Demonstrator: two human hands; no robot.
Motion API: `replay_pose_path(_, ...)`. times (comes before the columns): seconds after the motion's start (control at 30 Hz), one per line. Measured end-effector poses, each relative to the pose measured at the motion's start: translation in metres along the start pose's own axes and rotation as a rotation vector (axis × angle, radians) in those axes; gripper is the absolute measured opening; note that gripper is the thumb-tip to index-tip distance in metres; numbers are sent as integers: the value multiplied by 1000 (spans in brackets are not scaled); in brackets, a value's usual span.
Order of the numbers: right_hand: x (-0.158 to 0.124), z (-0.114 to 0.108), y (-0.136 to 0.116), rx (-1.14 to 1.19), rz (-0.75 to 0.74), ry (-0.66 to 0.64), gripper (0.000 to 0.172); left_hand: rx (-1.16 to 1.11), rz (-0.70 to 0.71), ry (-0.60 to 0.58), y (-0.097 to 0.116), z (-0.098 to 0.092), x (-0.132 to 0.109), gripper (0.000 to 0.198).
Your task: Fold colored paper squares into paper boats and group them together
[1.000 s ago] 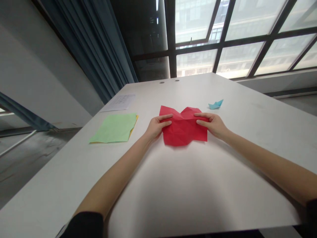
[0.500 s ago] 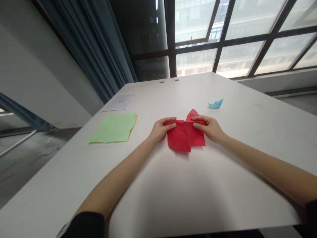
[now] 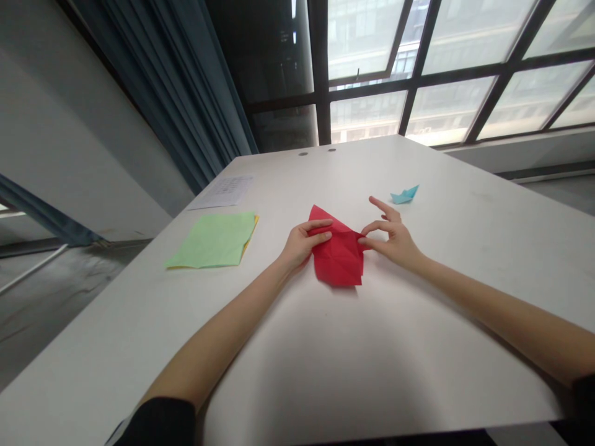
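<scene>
A creased red paper [image 3: 338,257] lies on the white table [image 3: 325,359] in front of me, collapsed into a narrow pointed shape. My left hand [image 3: 302,243] grips its left upper edge, thumb on top and fingers curled against it. My right hand [image 3: 390,238] pinches the right corner of the red paper between thumb and forefinger, while its other fingers stick up and apart.
A stack of green paper over yellow paper [image 3: 214,240] lies to the left. A printed white sheet [image 3: 225,191] is behind it. A small blue folded paper boat [image 3: 405,194] sits beyond my right hand. Windows and a dark curtain stand behind the table.
The red paper has been folded inward from a wide butterfly-like shape into a narrow one. Both hands have moved closer together, and my right hand's spare fingers have lifted.
</scene>
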State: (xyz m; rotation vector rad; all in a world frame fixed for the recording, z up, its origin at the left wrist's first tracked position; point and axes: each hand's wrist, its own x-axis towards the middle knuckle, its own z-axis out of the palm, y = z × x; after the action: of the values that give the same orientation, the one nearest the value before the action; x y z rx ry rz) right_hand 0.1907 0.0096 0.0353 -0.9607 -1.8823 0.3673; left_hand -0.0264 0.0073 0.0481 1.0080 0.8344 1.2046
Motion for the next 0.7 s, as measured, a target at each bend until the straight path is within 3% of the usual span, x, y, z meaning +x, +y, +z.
replay_pose_path(0.17,1,2,-4,78,-103,-7,8,6,-16,-32,0,0,-1,33)
replay_pose_path(0.33,1,3,-7,75,-68,38,6,15,-9,-56,0,0,-2,31)
replay_pose_path(0.5,-1,1,-5,30,-25,128,8,-4,43,-53,-1,-2,0,52)
replay_pose_path(0.6,-1,0,3,78,41,109,22,-16,66,-35,-2,-5,2,52)
replay_pose_path(0.7,-1,0,16,200,211,13,46,-23,82,9,-1,-7,4,43)
